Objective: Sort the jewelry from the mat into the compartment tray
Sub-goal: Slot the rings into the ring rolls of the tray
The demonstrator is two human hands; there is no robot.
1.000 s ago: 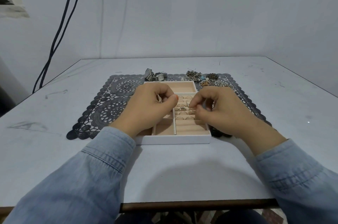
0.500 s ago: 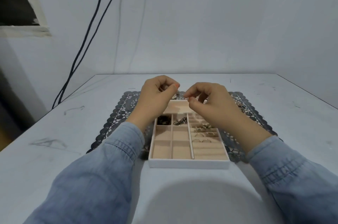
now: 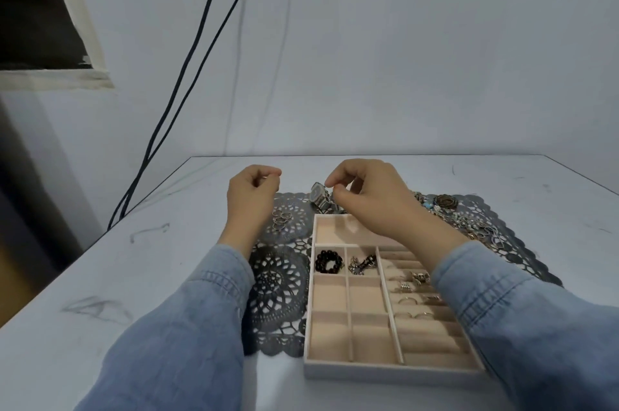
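Note:
The pink compartment tray (image 3: pixel 392 373) lies on a dark lace mat (image 3: pixel 278 276). It holds a black bead bracelet (image 3: pixel 328 261), a metal piece (image 3: pixel 361 264) and several rings (image 3: pixel 415 280) in its ring rolls. My left hand (image 3: pixel 253 199) hovers over the mat's far left with curled fingers that pinch a tiny pale piece. My right hand (image 3: pixel 368 199) is above the tray's far end. Its thumb and forefinger pinch something too small to make out. Behind it lies a silver watch (image 3: pixel 320 197). Loose rings (image 3: pixel 281 219) lie on the mat near my left wrist.
A tangled pile of jewelry (image 3: pixel 469 221) with a round brooch (image 3: pixel 445 201) covers the mat's far right. Black cables (image 3: pixel 187 75) hang down the wall to the table's back left corner. The table edge runs along the left.
Both hands have risen from over the tray's middle to its far end and moved apart. The view has tilted, so the tray now sits lower right.

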